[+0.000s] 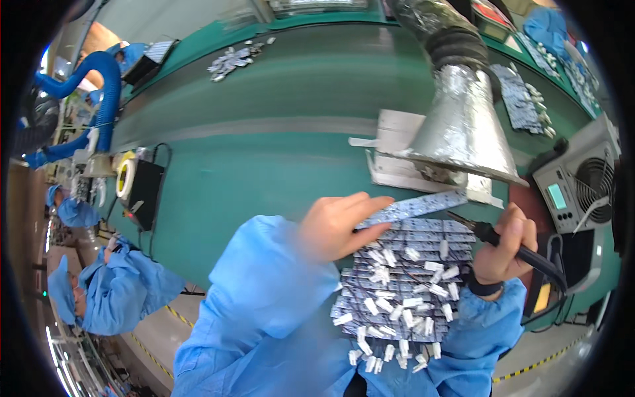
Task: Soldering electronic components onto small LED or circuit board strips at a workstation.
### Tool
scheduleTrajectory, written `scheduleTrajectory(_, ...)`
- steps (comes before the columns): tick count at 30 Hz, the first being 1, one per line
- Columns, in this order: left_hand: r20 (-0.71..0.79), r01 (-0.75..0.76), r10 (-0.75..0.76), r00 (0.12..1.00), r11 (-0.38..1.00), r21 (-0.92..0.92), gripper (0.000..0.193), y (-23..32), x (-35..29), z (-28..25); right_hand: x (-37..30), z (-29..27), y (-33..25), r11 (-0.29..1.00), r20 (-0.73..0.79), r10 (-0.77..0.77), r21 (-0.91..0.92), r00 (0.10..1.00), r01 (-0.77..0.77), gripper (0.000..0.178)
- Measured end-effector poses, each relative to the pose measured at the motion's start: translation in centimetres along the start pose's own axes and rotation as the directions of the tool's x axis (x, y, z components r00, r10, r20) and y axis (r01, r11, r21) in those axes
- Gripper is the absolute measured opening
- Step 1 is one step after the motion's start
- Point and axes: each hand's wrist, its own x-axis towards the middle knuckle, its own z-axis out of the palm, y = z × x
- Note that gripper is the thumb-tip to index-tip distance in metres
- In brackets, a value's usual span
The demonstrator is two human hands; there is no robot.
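My left hand point(342, 227) pinches the left end of a narrow circuit board strip point(423, 206) between thumb and fingers. The strip slants up to the right, just beyond a stack of similar boards. In my right hand point(508, 246) is a soldering iron point(488, 233), its tip pointing left toward the strip's right end; I cannot tell whether they touch. Between my forearms lie rows of circuit boards point(456, 233) with dark wires and several white connectors point(397, 311) hanging toward me.
A foil-covered fume hood point(463, 126) hangs over a white tray point(397, 169) beyond the strip. At right stands a grey device with a fan point(562, 192). More boards point(519, 99) and a pile of parts point(235, 59) lie farther back. A black box point(147, 192) sits left; a co-worker point(112, 291) is beyond.
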Motion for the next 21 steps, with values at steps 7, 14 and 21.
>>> scheduleTrajectory(7,0.018,-0.001,0.0,1.0,0.999,0.046,0.038,0.1,0.05,-0.17,-0.17,0.49,0.45,0.996,0.046,-0.087,-0.023,0.995,0.088,0.03)
scheduleTrajectory(14,0.033,0.005,-0.007,0.999,0.999,0.054,0.038,0.16,0.0,-0.01,-0.33,0.47,0.61,0.994,0.038,-0.067,-0.079,0.997,0.07,0.03)
scheduleTrajectory(21,0.031,-0.004,0.002,1.0,0.998,0.063,0.037,-0.02,0.1,0.07,-0.37,0.65,0.71,0.996,0.015,-0.05,-0.07,0.999,0.051,0.03)
